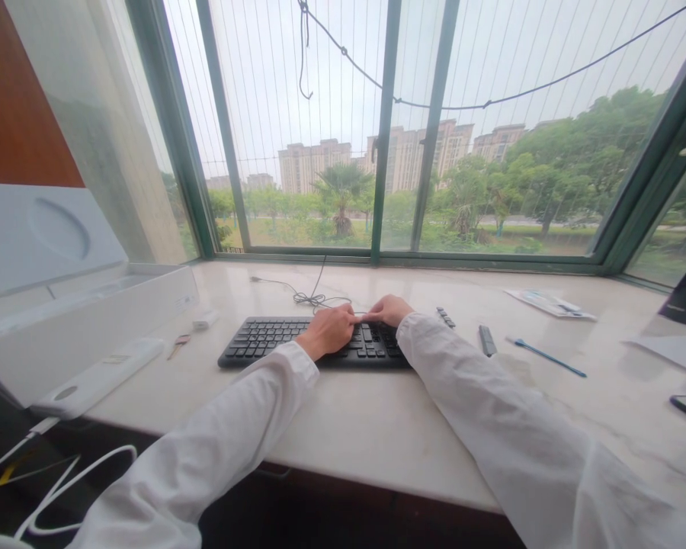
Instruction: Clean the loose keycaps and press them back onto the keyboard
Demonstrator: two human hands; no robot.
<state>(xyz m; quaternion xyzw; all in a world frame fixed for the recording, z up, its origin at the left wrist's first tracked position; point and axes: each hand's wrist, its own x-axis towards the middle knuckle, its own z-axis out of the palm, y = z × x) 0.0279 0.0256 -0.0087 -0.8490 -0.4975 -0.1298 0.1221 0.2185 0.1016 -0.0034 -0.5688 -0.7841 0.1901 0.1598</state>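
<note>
A black keyboard [266,343] lies on the pale stone tabletop, its cable [314,299] loosely coiled behind it. My left hand [328,332] reaches over the keyboard's middle with its fingers closed, covering some of the keys. From the right, my right hand [387,311] bends in over the back edge, fingers pinched. The fingertips of both hands meet at the upper row, and whatever sits between them is too small to make out. Just right of my right hand lie several loose black keycaps [445,317].
Right of the keyboard are a small dark grey stick [487,341], a thin blue tool [550,358] and a clear packet [549,303]. To the left are an open white box [165,293], a power strip [100,377] and a key [179,345]. Green-framed windows [377,261] border the back.
</note>
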